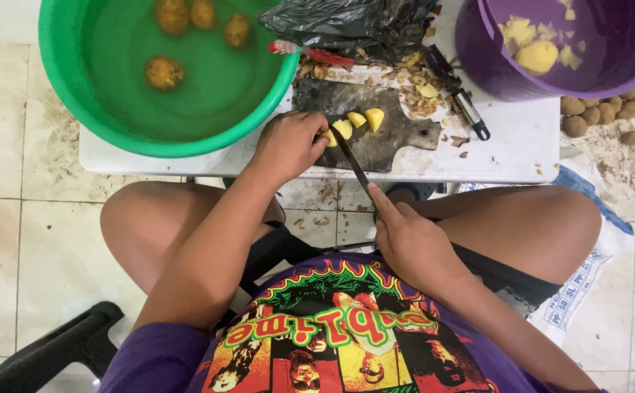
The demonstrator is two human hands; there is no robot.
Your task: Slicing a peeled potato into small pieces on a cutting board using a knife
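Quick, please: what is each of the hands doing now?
Left hand: closed, holding a potato piece on the cutting board.
Right hand: closed, holding a knife.

Bright greens, purples and yellows over a pale, dirt-speckled floor.

The basin (pixel 77 94) is vivid green, its water tinted green, with brown-yellow potatoes (pixel 164 73) in it. The bucket (pixel 477 65) is deep purple and holds pale yellow potato pieces (pixel 537 54). The cutting board (pixel 386 135) is dark grey, carrying yellow potato chunks (pixel 357 121); tan peelings (pixel 412 94) lie beside it. The tabletop (pixel 521 149) is white. A crumpled bag (pixel 346 25) is glossy black, and next to it is a red-handled brush (pixel 317 53). The unpeeled potatoes (pixel 608 109) on the floor are dull brown. The floor tiles (pixel 12 182) are cream with brown smears. The shirt (pixel 332 335) is purple with a red, yellow and green print.
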